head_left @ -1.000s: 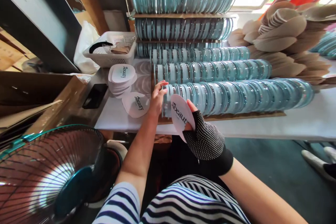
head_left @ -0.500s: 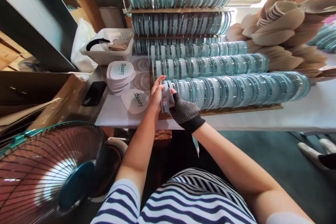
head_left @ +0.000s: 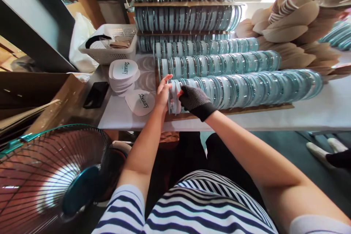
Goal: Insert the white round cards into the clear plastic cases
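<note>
A front row of clear, teal-tinted plastic bands [head_left: 236, 87] stands on edge, packed side by side on a brown board. My left hand [head_left: 163, 94], bare, grips the end band [head_left: 172, 98] at the row's left end, thumb and fingers around its edge. My right hand [head_left: 194, 99] wears a dark dotted glove with bare fingertips. Its fingers are curled together against the same end of the row; what they pinch is hidden. To the left of my hands lie a loose white rounded card [head_left: 140, 102] printed "Sbeauty" and a stack of such cards [head_left: 124, 75].
More rows of bands [head_left: 189, 20] rise behind on boards. A white basket [head_left: 109, 53] and a black phone-like object [head_left: 95, 95] are at left. Beige rounded pads [head_left: 290, 22] pile up at right. A fan [head_left: 55, 175] stands close on my left. Another person's feet [head_left: 320, 153] show at right.
My right hand has turned and its fingers have curled in more at the row's end. My left hand keeps its hold there. The whole view has shifted slightly.
</note>
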### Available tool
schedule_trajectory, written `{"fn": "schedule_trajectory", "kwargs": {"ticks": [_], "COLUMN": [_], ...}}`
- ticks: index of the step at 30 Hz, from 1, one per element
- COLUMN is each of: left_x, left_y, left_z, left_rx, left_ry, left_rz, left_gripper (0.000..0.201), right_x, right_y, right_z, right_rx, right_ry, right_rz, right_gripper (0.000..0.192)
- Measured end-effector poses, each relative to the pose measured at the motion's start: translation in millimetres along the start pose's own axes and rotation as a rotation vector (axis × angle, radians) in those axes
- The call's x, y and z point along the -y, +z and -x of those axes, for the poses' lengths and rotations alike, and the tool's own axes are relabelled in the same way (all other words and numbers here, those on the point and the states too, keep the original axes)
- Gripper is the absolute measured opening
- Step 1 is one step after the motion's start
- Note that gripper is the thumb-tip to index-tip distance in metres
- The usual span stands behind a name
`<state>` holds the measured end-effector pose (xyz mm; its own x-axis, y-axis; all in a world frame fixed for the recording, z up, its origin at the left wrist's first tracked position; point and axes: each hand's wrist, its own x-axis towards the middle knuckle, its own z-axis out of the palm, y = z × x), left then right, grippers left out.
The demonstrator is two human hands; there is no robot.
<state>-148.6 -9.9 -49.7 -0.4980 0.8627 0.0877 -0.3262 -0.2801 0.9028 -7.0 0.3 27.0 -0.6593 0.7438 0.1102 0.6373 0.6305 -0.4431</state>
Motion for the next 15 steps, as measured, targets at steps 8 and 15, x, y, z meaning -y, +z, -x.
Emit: {"fn": "schedule_trajectory", "kwargs": {"ticks": [8, 15], "left_x": [-9, 2], "left_y": [9.4, 4.9], "left_z": [4, 0], "left_rx": [-0.063, -0.092], "left_ry": [-0.06, 0.028], "left_rz": [0.106, -0.047], "left_gripper": [0.039, 0.035], "right_x": [23, -2], "right_y": [2, 18], "right_z": [-1, 20], "right_rx": [0.217, 0.546], "right_ry": [-0.036, 0.041], "right_rz": [0.349, -0.299], "right_gripper": [0.03, 0.032]}}
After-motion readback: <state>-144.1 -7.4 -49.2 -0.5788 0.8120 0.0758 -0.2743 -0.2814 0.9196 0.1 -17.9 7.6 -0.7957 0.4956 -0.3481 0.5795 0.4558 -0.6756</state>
